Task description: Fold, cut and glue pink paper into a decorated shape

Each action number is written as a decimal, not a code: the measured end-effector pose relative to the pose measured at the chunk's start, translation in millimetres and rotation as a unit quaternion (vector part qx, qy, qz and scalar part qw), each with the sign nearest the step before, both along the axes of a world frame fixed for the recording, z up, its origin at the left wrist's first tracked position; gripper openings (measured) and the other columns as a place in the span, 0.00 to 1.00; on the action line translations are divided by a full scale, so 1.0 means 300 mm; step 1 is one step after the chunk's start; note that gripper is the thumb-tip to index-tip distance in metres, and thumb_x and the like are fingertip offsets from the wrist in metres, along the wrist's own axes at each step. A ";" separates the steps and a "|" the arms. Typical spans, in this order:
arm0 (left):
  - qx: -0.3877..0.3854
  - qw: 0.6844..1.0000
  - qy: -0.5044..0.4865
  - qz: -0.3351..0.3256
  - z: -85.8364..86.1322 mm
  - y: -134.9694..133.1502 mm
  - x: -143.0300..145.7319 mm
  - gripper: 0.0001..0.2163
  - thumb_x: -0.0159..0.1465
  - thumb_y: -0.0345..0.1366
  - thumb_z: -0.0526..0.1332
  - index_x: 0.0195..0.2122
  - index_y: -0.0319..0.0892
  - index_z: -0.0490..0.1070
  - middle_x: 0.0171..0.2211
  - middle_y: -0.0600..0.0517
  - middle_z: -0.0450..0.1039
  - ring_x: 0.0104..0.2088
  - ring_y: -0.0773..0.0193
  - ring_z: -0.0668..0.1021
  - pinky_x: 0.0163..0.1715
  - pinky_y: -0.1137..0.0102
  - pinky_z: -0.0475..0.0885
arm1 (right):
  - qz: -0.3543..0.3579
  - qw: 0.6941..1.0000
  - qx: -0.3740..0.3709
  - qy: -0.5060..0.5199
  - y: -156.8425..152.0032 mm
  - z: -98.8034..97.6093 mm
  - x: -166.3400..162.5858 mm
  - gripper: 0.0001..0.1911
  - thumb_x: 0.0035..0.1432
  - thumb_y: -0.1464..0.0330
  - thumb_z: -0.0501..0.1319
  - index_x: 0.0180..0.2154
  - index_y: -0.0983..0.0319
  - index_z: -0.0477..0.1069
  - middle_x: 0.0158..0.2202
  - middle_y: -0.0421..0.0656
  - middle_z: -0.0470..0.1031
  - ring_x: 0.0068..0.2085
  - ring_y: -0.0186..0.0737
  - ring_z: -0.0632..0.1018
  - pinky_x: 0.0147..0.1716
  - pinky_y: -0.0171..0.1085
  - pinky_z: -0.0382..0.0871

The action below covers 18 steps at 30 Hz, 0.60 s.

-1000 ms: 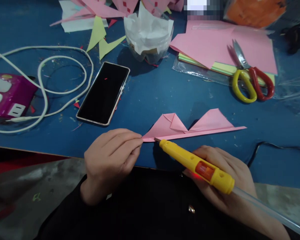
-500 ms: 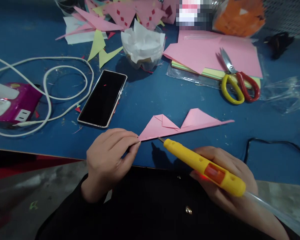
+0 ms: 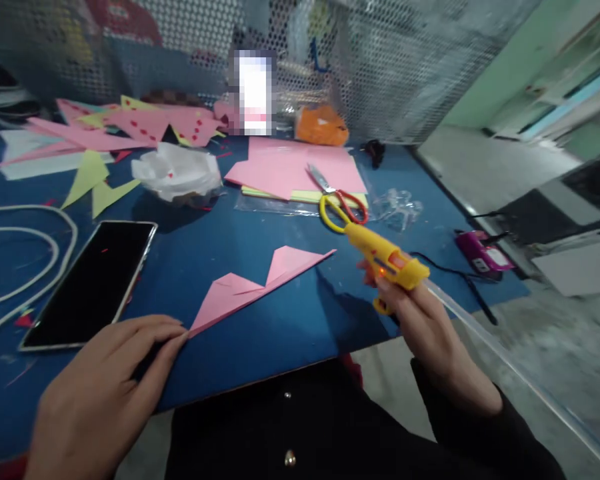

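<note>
Left hand, just in front of the phone, is pinching one tip of the folded pink paper, thumb and fingertips clamped on it. The paper is lying right of the phone, on the blue table. Right hand, farther right of the phone, is gripping a yellow glue gun, fingers closed round its handle. Beyond the phone and rightward, scissors are lying partly on pink sheets.

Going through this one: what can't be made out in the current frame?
All in the head view:
Folded pink paper: left end hidden by the left hand.
Yellow glue gun: its clear rod cut off at lower right.
White cable: cut off by left edge.
Rear patch: pixelated.
</note>
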<state>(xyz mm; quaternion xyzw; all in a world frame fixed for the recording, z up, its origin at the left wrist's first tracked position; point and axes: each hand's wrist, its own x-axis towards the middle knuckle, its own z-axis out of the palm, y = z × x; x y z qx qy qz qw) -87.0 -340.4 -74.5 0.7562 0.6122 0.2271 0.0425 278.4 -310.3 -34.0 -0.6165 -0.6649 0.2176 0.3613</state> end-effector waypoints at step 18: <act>-0.034 0.999 0.021 -0.016 0.015 0.026 -0.017 0.12 0.70 0.47 0.55 0.40 0.50 0.75 0.42 0.52 0.79 0.44 0.55 0.79 0.46 0.61 0.70 | -0.156 0.907 0.035 -0.390 0.473 0.005 0.427 0.13 0.63 0.70 0.56 0.42 0.69 0.76 0.43 0.60 0.76 0.40 0.46 0.75 0.39 0.45 0.62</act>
